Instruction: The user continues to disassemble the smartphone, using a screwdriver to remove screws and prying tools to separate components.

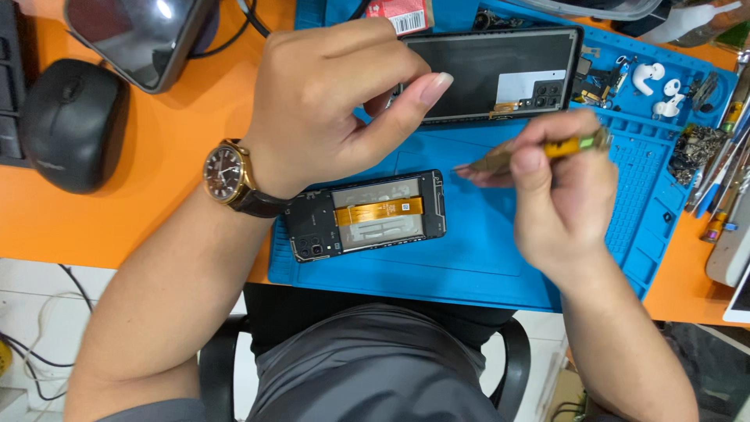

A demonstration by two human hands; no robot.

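An opened phone body [366, 216] with an orange flex cable lies on the blue repair mat [469, 250]. My left hand [328, 94], a watch on its wrist, hovers above the phone's far end with fingers curled; whether it pinches anything I cannot tell. My right hand [558, 195] grips yellow-handled tweezers [539, 150], their tip pointing left toward my left thumb. A black phone back cover [500, 70] lies further back on the mat.
A black mouse [70, 121] and a dark phone [141, 35] sit on the orange desk [117, 219] at left. White earbuds [652, 86], small parts and several tools [719, 180] crowd the mat's right side. A chair is below me.
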